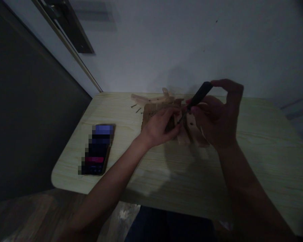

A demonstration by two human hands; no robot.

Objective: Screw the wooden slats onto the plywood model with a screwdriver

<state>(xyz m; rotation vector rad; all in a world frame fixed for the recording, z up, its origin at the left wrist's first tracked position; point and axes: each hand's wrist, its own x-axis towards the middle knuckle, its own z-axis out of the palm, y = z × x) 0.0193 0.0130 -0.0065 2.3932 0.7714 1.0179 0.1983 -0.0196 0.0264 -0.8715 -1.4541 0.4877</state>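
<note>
My right hand (218, 112) is closed around a black-handled screwdriver (198, 97), whose tip slants down to the left into a small wooden assembly (191, 132) at the middle of the table. My left hand (160, 126) has its fingers pinched at the spot where the tip meets the wood; what it pinches is too small to name. More thin wooden pieces (151, 99) lie just behind the assembly. The scene is dim.
A pale wood-grain table (166, 174) with rounded corners stands against a white wall. A phone (97, 149) lies on its left part. A few dark screws (136, 108) lie behind my left hand. A dark panel and door frame are to the left.
</note>
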